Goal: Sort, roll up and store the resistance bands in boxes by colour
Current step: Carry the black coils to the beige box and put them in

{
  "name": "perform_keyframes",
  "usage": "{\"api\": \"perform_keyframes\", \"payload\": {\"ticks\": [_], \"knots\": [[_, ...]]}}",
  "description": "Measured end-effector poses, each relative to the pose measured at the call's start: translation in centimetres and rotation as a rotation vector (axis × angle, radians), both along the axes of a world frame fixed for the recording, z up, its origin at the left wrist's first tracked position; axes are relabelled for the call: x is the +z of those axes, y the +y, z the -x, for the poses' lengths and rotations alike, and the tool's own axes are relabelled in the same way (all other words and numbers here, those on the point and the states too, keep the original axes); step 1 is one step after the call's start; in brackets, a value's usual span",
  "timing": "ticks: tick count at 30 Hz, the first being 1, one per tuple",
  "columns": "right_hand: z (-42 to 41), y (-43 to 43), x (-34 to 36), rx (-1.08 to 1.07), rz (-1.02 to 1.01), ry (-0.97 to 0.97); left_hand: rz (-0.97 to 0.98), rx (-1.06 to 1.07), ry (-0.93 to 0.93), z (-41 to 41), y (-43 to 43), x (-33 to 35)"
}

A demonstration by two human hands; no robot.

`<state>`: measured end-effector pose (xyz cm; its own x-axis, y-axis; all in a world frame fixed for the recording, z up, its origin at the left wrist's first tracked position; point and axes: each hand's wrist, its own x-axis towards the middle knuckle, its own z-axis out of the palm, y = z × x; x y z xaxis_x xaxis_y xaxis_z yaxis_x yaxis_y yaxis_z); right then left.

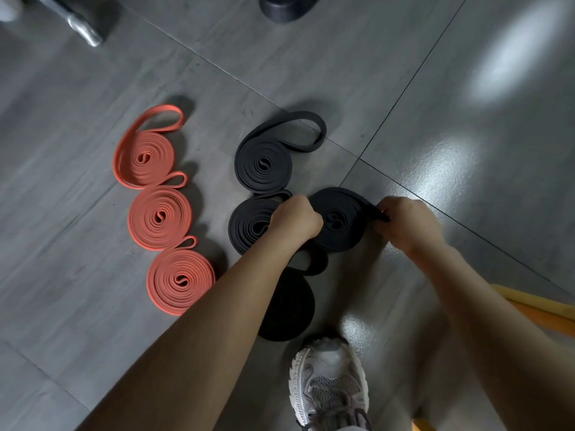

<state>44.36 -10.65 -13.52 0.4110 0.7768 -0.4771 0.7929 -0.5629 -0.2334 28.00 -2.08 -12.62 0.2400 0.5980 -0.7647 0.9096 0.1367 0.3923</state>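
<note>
Three orange rolled bands lie in a column on the grey floor: top (146,160), middle (160,217), bottom (181,281). To their right lie black rolled bands: one at the top (264,164), one (249,222) partly under my left hand, one in the middle (339,220) and one near my foot (287,307), partly hidden by my left forearm. My left hand (295,217), fingers curled, holds the left edge of the middle black roll. My right hand (404,223) pinches that roll's loose end at its right side.
My white trainer (331,384) stands at the bottom centre. An orange-yellow object (535,306) shows at the right edge. A dark round object (286,7) and a metal piece (84,26) sit at the far side of the floor.
</note>
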Motion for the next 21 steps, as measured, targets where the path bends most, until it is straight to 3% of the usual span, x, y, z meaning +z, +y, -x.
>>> {"api": "perform_keyframes", "payload": {"ticks": [5,9,11,17,21], "knots": [[2.4,-2.0,-0.2,-0.15,-0.076,0.163,-0.001,-0.013,-0.013,-0.1,0.1,0.0],[3.6,-2.5,-1.1,-0.535,-0.197,0.444,0.037,0.052,-0.103,0.0,0.0,0.1],[3.7,-2.7,-1.2,-0.632,-0.261,0.489,0.066,0.145,-0.195,0.0,-0.2,0.5],[4.2,-2.0,2.1,-0.605,-0.395,0.511,-0.058,0.157,-0.34,3.0,-0.3,3.6],[8.0,-3.5,3.5,-0.481,-0.295,0.563,-0.012,0.328,-0.352,8.3,-2.7,6.3]]}}
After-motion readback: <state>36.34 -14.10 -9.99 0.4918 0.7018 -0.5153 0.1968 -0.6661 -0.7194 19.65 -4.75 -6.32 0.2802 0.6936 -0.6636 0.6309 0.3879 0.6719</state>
